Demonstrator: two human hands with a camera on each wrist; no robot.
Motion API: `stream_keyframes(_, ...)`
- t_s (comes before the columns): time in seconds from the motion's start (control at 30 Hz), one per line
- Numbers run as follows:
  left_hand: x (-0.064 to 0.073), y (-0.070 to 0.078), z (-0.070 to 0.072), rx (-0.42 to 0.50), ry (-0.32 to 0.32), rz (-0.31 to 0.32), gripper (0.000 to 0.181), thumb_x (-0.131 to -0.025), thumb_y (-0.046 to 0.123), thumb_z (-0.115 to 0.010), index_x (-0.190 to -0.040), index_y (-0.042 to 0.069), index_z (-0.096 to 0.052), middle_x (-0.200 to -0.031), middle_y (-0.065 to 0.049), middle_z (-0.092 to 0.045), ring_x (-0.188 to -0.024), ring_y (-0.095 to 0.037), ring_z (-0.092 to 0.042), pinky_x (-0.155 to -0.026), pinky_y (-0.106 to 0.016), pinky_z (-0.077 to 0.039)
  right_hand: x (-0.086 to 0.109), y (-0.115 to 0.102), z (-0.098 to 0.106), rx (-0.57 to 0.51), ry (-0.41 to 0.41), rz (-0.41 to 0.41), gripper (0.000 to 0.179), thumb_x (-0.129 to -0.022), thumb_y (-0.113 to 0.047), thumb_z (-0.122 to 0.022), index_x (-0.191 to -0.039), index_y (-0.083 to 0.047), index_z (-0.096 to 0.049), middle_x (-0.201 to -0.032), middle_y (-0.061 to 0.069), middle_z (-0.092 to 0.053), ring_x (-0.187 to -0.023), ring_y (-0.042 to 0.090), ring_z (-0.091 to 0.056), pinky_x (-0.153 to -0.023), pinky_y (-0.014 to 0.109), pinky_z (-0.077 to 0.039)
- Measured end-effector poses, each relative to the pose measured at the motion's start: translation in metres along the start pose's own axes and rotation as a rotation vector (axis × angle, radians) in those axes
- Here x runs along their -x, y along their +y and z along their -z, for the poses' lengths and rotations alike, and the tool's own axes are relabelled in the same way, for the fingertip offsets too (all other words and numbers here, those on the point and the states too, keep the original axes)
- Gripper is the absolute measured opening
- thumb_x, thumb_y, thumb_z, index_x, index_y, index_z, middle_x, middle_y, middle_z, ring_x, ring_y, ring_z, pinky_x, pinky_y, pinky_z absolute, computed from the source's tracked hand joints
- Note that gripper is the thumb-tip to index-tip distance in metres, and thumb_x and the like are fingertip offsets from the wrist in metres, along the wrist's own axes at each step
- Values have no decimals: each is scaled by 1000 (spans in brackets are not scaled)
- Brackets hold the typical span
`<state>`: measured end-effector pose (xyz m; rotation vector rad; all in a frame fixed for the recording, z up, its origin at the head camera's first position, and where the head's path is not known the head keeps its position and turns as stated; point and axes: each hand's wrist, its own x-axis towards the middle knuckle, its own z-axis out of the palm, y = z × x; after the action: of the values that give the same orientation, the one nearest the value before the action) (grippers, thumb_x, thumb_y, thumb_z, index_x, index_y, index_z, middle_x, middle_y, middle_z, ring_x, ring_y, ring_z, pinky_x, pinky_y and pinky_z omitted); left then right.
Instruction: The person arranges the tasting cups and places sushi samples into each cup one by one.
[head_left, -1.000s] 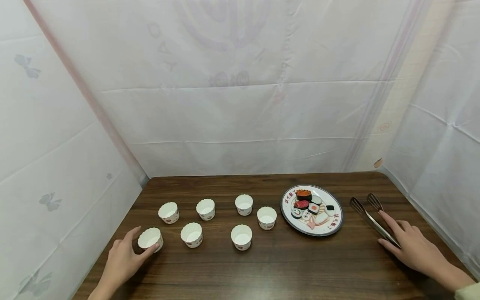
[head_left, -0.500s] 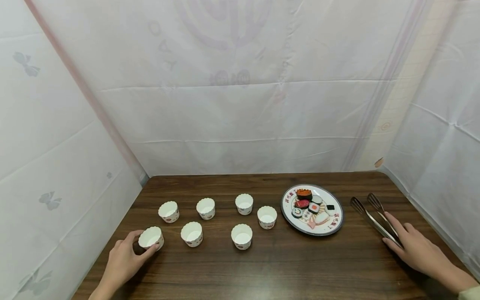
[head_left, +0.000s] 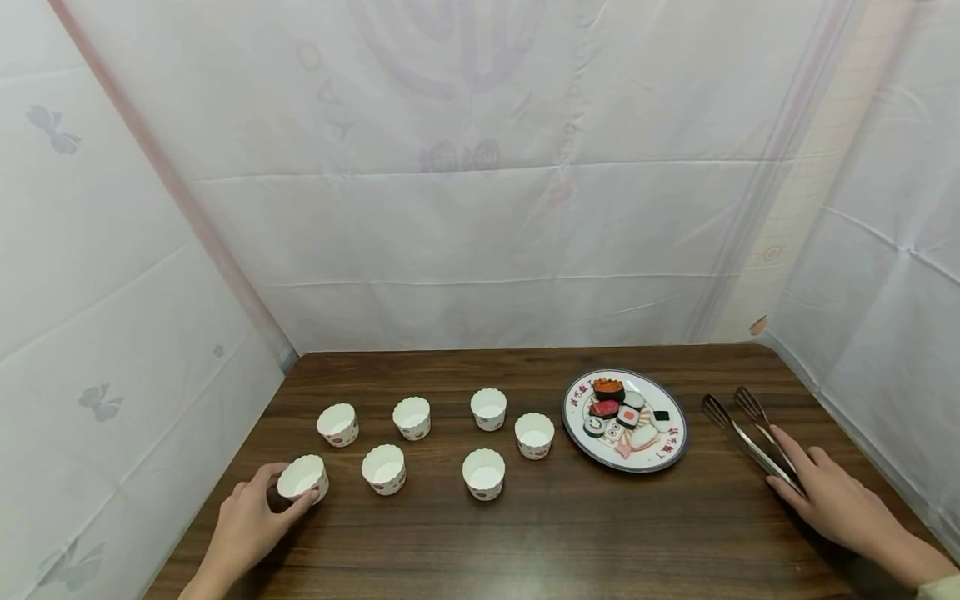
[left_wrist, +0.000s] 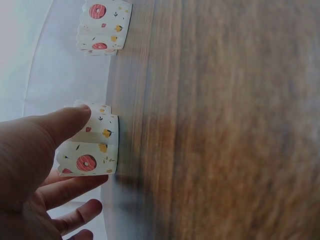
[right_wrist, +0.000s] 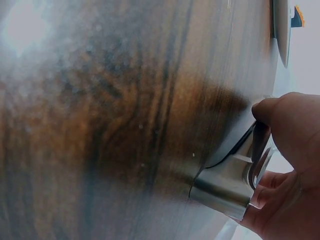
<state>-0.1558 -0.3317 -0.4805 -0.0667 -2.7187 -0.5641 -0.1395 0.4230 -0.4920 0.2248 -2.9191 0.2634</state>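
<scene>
In the head view, my left hand [head_left: 243, 523] pinches a white paper baking cup [head_left: 303, 477] with scalloped rim between thumb and fingers at the table's left. The left wrist view shows the cup's doughnut print [left_wrist: 86, 162], with the thumb across its side. It stands upright on the table. At the right, my right hand [head_left: 836, 502] grips metal tongs [head_left: 759, 452], thumb on one arm and fingers on the other. Their slotted tips stand apart, pointing at the far edge. In the right wrist view, the bent metal end of the tongs [right_wrist: 222, 187] lies within the hand.
Several more paper baking cups [head_left: 483, 477] stand spread over the left and middle of the brown wooden table [head_left: 540, 542]. Left of the tongs lies a round plate [head_left: 577, 425] bearing several sushi pieces [head_left: 604, 409]. White cloth [head_left: 480, 225] hangs behind and at both sides.
My right hand has closed around the tongs, shifting slightly right. The left fingers have drawn in onto the cup, which has barely moved. Other cups and the plate stay put.
</scene>
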Motion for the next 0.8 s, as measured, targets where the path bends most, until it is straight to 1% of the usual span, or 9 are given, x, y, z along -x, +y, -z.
stream_keyframes(0.13,1,0,-1,-5,22,-19,64,-80,33,-89,-117,-11,-63,-103,-31,-71,-80,-37,-63,-67,-58,-47,0,-1,1,5,16,-7,75,-99,-14,-69,-158,2,-25,-89,19,-53,-51,14,-37,-41,29,-31)
stream_keyframes(0.27,0,0,-1,-6,28,-24,63,-79,33,-90,-117,-11,-63,-102,-31,-71,-79,-36,-63,-66,-56,-47,0,-4,5,25,117,17,67,-100,-11,-67,-156,0,-31,-91,20,-53,-48,12,-33,-40,28,-28)
stream_keyframes(0.37,0,0,-1,-5,31,-27,63,-79,33,-90,-117,-11,-63,-102,-31,-71,-79,-36,-63,-67,-57,-47,-3,-6,12,34,202,54,66,-98,-11,-70,-154,-2,-37,-95,20,-55,-49,9,-32,-40,28,-27)
stream_keyframes(0.4,0,-1,-1,-4,32,-27,63,-79,33,-90,-117,-11,-63,-102,-31,-71,-79,-36,-63,-67,-57,-47,-5,-6,15,36,217,67,66,-97,-11,-71,-153,-2,-38,-97,20,-56,-50,8,-33,-41,27,-27)
stream_keyframes(0.5,1,-1,-2,-5,33,-22,63,-79,33,-90,-117,-11,-62,-103,-32,-71,-80,-38,-63,-68,-59,-47,-9,-9,22,22,222,87,65,-95,-15,-74,-151,0,-42,-103,23,-60,-54,8,-39,-43,29,-30)
stream_keyframes(0.6,2,-1,-2,-5,31,-18,64,-80,33,-90,-117,-11,-62,-104,-33,-70,-82,-40,-63,-70,-60,-47,-13,-12,29,3,200,100,62,-95,-20,-75,-145,4,-47,-110,29,-62,-62,21,-56,-46,39,-43)
stream_keyframes(0.67,1,0,-2,-4,29,-19,64,-80,33,-90,-117,-11,-62,-104,-33,-70,-81,-40,-63,-70,-61,-46,-16,-14,32,-12,199,112,60,-94,-23,-77,-140,5,-52,-114,31,-63,-72,35,-65,-54,50,-50)
stream_keyframes(0.73,1,0,-2,-3,32,-21,64,-80,33,-90,-117,-11,-62,-103,-33,-71,-80,-38,-63,-70,-60,-46,-18,-17,36,-18,205,132,58,-92,-25,-79,-135,6,-56,-118,33,-64,-85,45,-68,-62,58,-52)
stream_keyframes(0.8,1,0,-2,-3,35,-22,63,-79,32,-90,-116,-11,-63,-102,-32,-71,-79,-37,-62,-69,-59,-46,-20,-21,40,-18,211,152,55,-90,-25,-81,-131,5,-60,-118,33,-65,-89,47,-68,-65,60,-53)
